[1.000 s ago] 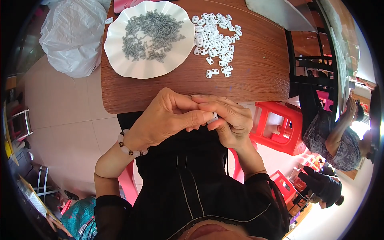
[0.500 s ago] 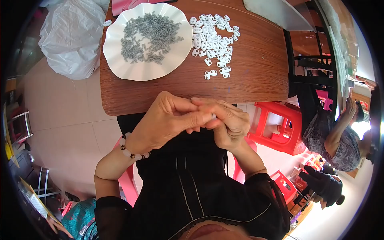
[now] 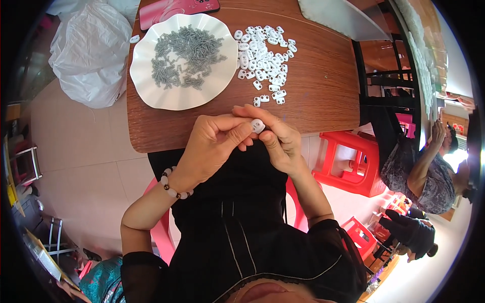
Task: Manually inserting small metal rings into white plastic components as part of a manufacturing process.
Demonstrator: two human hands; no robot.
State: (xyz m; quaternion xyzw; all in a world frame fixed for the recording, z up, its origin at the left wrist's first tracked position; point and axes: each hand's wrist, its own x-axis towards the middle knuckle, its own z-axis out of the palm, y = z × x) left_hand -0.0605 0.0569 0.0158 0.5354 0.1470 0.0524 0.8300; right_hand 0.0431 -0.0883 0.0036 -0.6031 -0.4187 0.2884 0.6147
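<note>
Above the near table edge, my left hand pinches a small white two-hole cord lock between thumb and forefinger. Right beside it is my right hand, its forefinger stretched out behind the cord lock and its thumb lowered apart from it. Its other fingers are partly hidden. Small grey springs lie spread in a white scalloped plate beyond my left hand. A loose pile of white cord lock pieces covers the table to the right of the plate.
The brown wooden table also holds a pink phone behind the plate. A white plastic bag is at the left. Red stools stand at the right, with other people further off.
My right thumb has come away from the pinched piece, so the cord lock now shows in my left fingers. Both hands sit slightly further from my body.
</note>
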